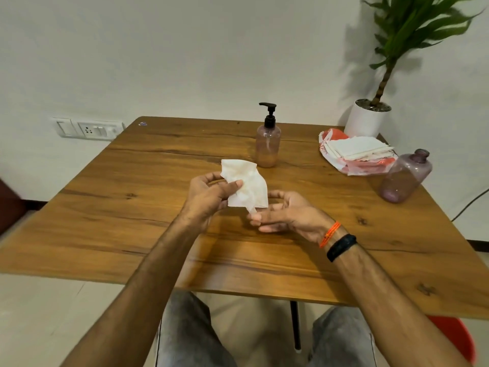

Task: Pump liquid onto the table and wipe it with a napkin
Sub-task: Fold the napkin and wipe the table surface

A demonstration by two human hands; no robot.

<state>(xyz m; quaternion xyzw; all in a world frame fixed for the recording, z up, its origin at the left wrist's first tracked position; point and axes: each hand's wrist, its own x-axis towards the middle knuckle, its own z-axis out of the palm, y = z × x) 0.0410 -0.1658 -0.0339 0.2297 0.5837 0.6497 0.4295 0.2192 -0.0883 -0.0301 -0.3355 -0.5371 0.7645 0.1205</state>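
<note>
A crumpled white napkin (247, 185) is held up above the middle of the wooden table (132, 221). My left hand (211, 196) pinches its left side between thumb and fingers. My right hand (285, 214) is palm up just below it, fingertips touching the napkin's lower corner. Behind the napkin stands a pump bottle (267, 143), clear pinkish with a black pump head and some liquid at the bottom. No liquid on the tabletop is visible to me.
A stack of white napkins (357, 149) lies on a red and white plastic bag (365, 166) at the right. A second pinkish bottle (404, 177) without a pump stands near the right edge. A potted plant (366, 120) is behind the back right corner.
</note>
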